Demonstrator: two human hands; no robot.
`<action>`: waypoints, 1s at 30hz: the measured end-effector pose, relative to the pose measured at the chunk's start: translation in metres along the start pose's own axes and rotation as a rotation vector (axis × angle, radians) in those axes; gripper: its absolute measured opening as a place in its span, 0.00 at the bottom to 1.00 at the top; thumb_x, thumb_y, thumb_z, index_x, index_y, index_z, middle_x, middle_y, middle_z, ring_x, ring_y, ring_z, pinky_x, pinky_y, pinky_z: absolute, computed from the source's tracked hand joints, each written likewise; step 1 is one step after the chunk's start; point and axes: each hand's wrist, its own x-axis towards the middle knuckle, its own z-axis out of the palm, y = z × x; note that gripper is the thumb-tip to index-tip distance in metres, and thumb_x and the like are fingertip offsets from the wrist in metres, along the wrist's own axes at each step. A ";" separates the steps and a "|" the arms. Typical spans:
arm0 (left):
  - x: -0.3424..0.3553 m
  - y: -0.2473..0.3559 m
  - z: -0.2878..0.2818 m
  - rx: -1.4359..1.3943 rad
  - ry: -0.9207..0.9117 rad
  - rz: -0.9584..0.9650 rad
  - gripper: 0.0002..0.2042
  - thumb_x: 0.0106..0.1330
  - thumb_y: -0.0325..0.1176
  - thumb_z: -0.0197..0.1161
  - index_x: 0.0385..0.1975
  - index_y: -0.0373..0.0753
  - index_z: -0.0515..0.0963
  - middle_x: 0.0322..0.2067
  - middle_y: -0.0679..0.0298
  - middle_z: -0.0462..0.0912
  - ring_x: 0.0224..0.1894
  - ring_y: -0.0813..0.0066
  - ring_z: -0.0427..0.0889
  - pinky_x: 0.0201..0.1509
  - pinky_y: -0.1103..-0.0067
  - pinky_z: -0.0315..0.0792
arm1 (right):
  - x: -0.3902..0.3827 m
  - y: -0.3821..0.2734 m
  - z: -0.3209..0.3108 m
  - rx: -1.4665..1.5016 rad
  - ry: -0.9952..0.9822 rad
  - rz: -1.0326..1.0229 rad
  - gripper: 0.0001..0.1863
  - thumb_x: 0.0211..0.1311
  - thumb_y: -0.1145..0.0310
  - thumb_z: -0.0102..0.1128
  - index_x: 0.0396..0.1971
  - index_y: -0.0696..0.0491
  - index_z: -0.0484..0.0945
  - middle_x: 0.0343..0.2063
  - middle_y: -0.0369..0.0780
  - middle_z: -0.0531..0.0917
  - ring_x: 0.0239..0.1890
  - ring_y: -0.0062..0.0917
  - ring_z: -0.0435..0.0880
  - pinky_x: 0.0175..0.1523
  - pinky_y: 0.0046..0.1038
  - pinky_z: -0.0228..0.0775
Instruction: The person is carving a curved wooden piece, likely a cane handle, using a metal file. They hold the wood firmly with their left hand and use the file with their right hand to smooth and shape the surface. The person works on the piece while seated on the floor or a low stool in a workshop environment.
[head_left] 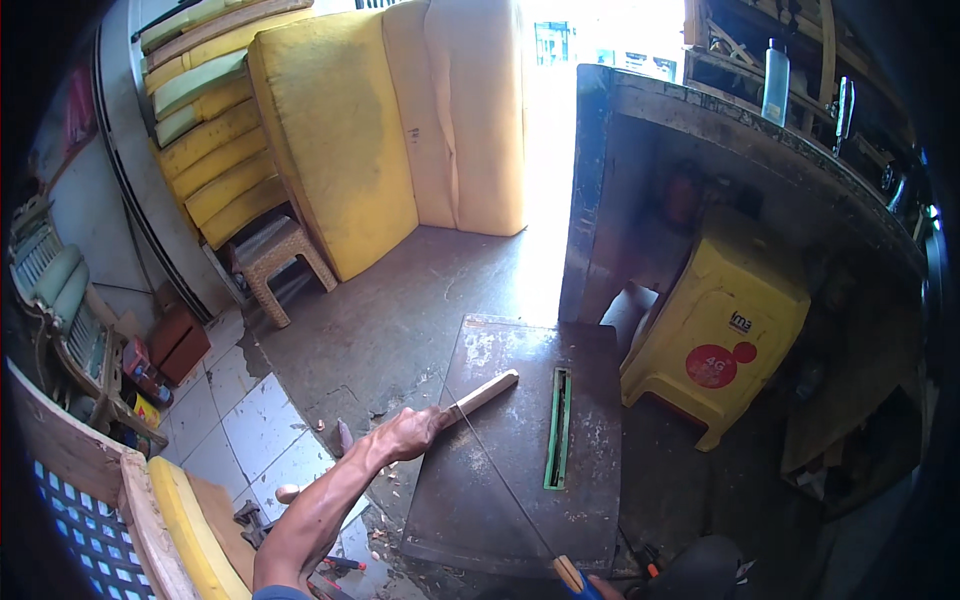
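My left hand [412,435] is closed around one end of a pale wooden stick [488,391], pressed over the top of a dark, worn low table [500,480]. The stick's rounded free end points away to the right. My right hand [606,588], mostly cut off by the lower edge, grips a wood-and-blue handle. From that handle a long thin blade, apparently a handsaw [505,481] seen edge-on, runs up-left and crosses the stick just beyond my left hand. Whether its teeth are in the wood is too fine to tell.
A green-edged slot [557,430] is set in the tabletop. To the right a yellow plastic stool [720,330] lies tipped beneath a workbench [740,110]. Yellow foam slabs [330,140] stand behind a woven-pattern stool [275,255]. Tools and wood scraps litter the floor at left.
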 end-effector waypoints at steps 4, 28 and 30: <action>0.003 -0.002 -0.002 -0.101 -0.133 -0.097 0.21 0.82 0.46 0.40 0.49 0.35 0.75 0.25 0.45 0.84 0.25 0.55 0.88 0.27 0.61 0.79 | 0.008 0.002 0.000 0.025 -0.041 -0.004 0.35 0.52 0.67 0.67 0.64 0.57 0.77 0.51 0.50 0.87 0.42 0.39 0.91 0.46 0.34 0.82; -0.135 0.053 0.024 0.213 0.109 -0.062 0.30 0.69 0.62 0.61 0.42 0.34 0.74 0.38 0.48 0.84 0.37 0.44 0.87 0.40 0.56 0.81 | -0.105 0.258 -0.187 0.300 0.334 0.658 0.16 0.75 0.52 0.57 0.44 0.49 0.82 0.35 0.38 0.81 0.37 0.34 0.80 0.47 0.45 0.77; -0.149 0.064 0.025 0.224 0.117 -0.026 0.29 0.70 0.61 0.61 0.38 0.34 0.73 0.34 0.50 0.83 0.35 0.46 0.87 0.36 0.59 0.81 | -0.105 0.263 -0.144 -0.213 0.229 0.637 0.16 0.76 0.52 0.56 0.46 0.49 0.82 0.37 0.40 0.81 0.39 0.35 0.80 0.48 0.46 0.76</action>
